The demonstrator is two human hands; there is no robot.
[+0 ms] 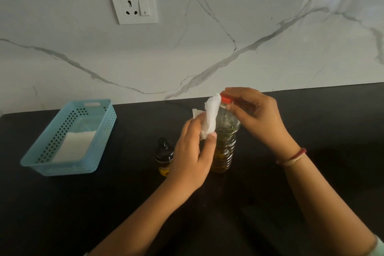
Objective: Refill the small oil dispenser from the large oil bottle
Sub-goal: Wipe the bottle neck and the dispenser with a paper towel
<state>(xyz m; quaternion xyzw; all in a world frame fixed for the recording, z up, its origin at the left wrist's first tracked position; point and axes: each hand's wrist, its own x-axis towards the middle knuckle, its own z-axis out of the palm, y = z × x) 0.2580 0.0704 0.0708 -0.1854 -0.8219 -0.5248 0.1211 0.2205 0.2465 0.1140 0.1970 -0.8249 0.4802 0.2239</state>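
Observation:
The large clear oil bottle (225, 147) stands upright on the black counter, about half full of yellow-brown oil, with a red cap (226, 99) on top. My right hand (257, 116) grips the cap and neck from the right. My left hand (195, 151) holds a crumpled white tissue (209, 118) pressed against the bottle's left shoulder. The small dark oil dispenser (164, 156), with a black cap and yellow oil at its base, stands just left of the bottle, partly hidden by my left hand.
A light blue perforated basket (99, 141) holding a folded white cloth (74, 146) sits at the left of the counter (311, 131). A marble wall with a socket plate (134, 5) rises behind.

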